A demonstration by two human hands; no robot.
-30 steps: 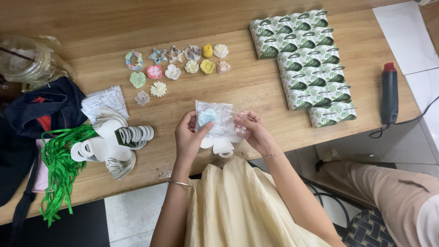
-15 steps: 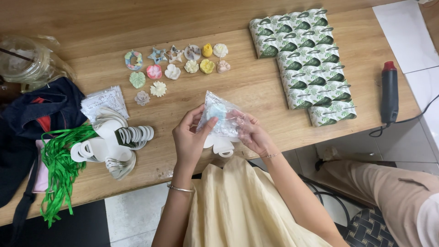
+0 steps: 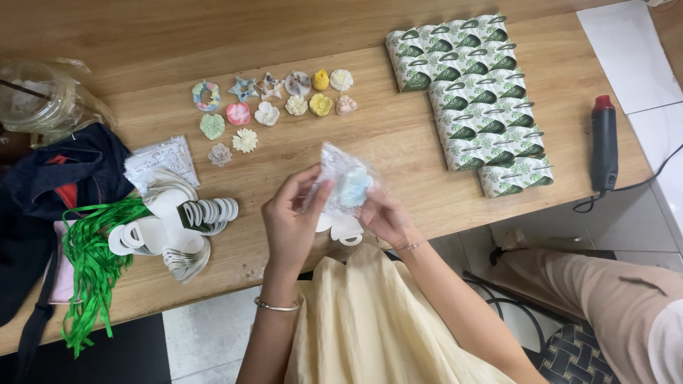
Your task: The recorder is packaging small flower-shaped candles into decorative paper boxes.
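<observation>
My left hand (image 3: 292,217) and my right hand (image 3: 384,213) together hold a small clear plastic bag (image 3: 341,181) above the near edge of the wooden table (image 3: 398,135). Inside the bag is a pale blue moulded piece (image 3: 353,188). My left fingers pinch the bag's left side, my right fingers grip its lower right. Under my hands lies a white flat cut-out card (image 3: 345,229) with a rounded handle.
Several small coloured flower and star-shaped pieces (image 3: 270,103) lie in rows at the table's middle. Green-and-white leaf-print boxes (image 3: 469,99) are stacked at right. A black heat gun (image 3: 603,142) lies far right. White cut-out cards (image 3: 174,224), green ribbon (image 3: 89,263) and a dark cloth (image 3: 43,185) lie left.
The bag has been lifted and tilted, crumpling between my hands. My left fingers have moved up along its side.
</observation>
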